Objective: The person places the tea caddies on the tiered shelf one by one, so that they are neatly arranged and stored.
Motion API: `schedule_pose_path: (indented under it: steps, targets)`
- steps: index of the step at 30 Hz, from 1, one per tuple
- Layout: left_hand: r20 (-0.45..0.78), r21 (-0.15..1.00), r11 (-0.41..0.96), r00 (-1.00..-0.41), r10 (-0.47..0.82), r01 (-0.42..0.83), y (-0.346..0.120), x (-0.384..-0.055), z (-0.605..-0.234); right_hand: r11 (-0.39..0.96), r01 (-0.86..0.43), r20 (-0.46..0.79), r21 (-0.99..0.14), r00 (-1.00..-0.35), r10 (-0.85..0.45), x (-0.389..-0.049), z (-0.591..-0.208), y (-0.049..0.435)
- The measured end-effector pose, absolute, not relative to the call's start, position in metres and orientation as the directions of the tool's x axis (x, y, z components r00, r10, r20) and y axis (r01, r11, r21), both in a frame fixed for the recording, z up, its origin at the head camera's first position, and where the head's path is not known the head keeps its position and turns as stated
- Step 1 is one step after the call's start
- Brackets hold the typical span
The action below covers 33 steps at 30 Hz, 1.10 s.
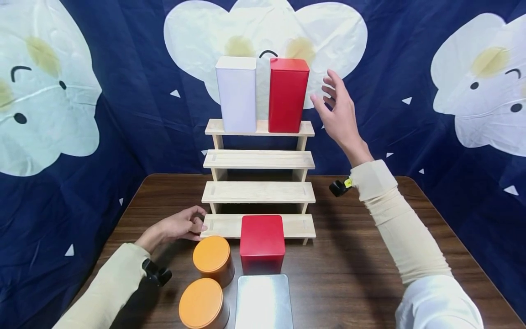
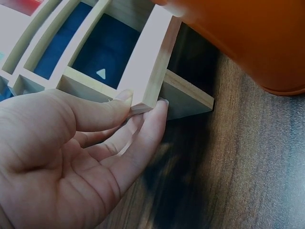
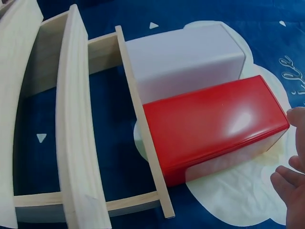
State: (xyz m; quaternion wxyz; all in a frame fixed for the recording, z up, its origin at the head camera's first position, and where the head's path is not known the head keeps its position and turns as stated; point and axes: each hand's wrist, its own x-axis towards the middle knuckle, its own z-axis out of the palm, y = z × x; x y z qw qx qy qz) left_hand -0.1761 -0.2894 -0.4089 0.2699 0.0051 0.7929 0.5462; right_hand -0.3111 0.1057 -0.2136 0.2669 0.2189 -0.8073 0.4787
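A pale wooden stepped rack [image 1: 259,192] stands on the table. My left hand [image 1: 181,225] pinches the left end of its lowest step; in the left wrist view the thumb [image 2: 107,112] lies on top and fingertips reach underneath. On the top step a tall white tin [image 1: 237,96] and a tall red tin [image 1: 288,97] stand upright with a small gap between them. My right hand [image 1: 339,112] is raised just right of the red tin, fingers loosely spread and holding nothing. In the right wrist view, only part of that hand [image 3: 296,157] shows, beside the red tin's upper end [image 3: 219,129].
In front of the rack stand another red tin [image 1: 263,240], a silver tin [image 1: 264,301] and two round orange-lidded tins [image 1: 211,254] [image 1: 201,303]. The dark wooden table [image 1: 349,256] extends to both sides. A blue cloth with white clouds [image 1: 394,91] hangs behind.
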Motion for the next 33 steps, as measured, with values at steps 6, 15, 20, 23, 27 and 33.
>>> schedule_pose_path:
  steps: [6,15,20,23,27,33]
  targets:
    - [-0.416,0.872,0.399,-0.857,0.304,-0.283,-0.290,-0.175,-0.409,0.430,-0.666,0.689,-0.609,-0.713,-0.128,-0.299,-0.224,0.104]
    - [-0.417,0.873,0.396,-0.855,0.307,-0.284,-0.291,-0.175,-0.410,0.388,-0.756,0.745,-0.526,-0.630,-0.217,-0.262,-0.238,0.092]
    - [-0.411,0.876,0.394,-0.857,0.311,-0.278,-0.290,-0.175,-0.409,0.338,-0.786,0.745,-0.517,-0.608,-0.275,-0.230,-0.239,0.084]
    - [-0.411,0.876,0.395,-0.856,0.313,-0.276,-0.290,-0.175,-0.408,0.317,-0.796,0.738,-0.515,-0.600,-0.310,-0.220,-0.245,0.082]
    - [-0.412,0.876,0.393,-0.856,0.312,-0.278,-0.290,-0.175,-0.408,0.300,-0.805,0.725,-0.511,-0.592,-0.352,-0.211,-0.256,0.079]
    - [-0.416,0.875,0.391,-0.857,0.305,-0.286,-0.290,-0.175,-0.410,0.279,-0.806,0.698,-0.522,-0.591,-0.404,-0.201,-0.273,0.078]
